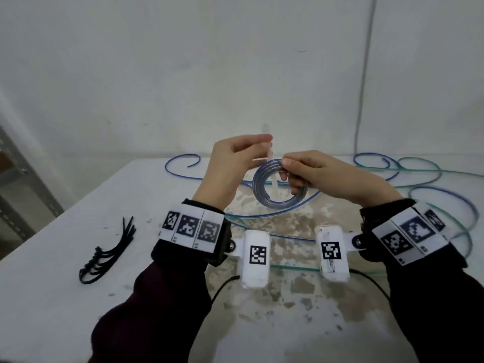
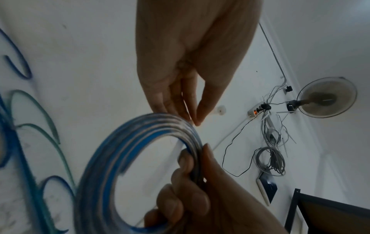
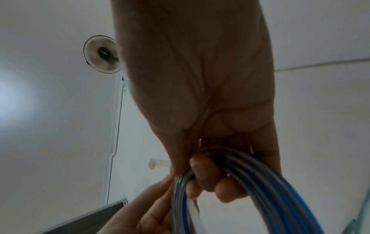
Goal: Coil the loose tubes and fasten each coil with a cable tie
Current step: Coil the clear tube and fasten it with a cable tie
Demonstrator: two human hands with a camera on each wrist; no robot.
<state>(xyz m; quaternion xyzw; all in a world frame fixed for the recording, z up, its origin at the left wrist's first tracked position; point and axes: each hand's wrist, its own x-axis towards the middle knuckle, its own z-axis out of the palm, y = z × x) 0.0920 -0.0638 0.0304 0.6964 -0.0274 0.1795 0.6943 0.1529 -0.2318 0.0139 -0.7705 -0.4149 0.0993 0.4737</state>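
A small coil of clear, blue-striped tube [image 1: 264,200] hangs in the air above the white table [image 1: 78,310]. My right hand [image 1: 286,172] grips the coil's right side, fingers curled round its turns [image 3: 250,182]. My left hand [image 1: 265,144] is at the coil's upper left and pinches a whitish cable tie [image 1: 269,153] between thumb and fingers. The tie runs down through the coil's middle. In the left wrist view the left hand [image 2: 195,121] has its fingertips together just above the coil [image 2: 112,158]. A white strip of tie [image 3: 193,207] shows inside the coil in the right wrist view.
A bundle of black cable ties [image 1: 110,252] lies on the table to the left. Loose blue tubes [image 1: 180,163] and green tubes [image 1: 419,171] sprawl across the back and right of the table. A metal rack [image 1: 15,184] stands at the left edge. A wall rises behind.
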